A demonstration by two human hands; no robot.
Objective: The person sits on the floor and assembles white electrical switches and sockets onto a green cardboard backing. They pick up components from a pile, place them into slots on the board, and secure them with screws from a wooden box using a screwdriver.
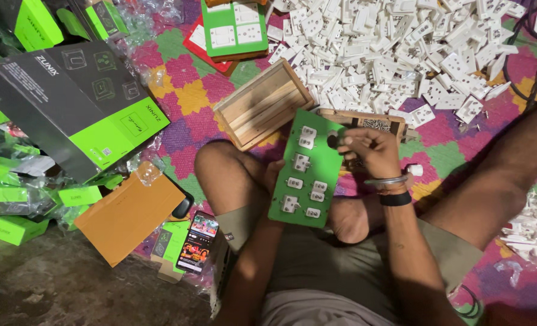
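Observation:
A green switchboard plate (308,172) with several white switches and sockets fitted in it rests over my lap. My left hand (274,175) holds it from beneath at its left edge, mostly hidden behind the plate. My right hand (368,150) is at the plate's upper right corner, fingers pinched around a small dark part near a round hole. A metal bangle and a black band sit on that wrist.
A big heap of white sockets (401,48) covers the mat at the back. An empty wooden box (262,104) lies ahead, another wooden tray (371,124) with screws beside it. Green and black cartons (69,96), a brown carton (129,214) and a phone (197,240) lie left.

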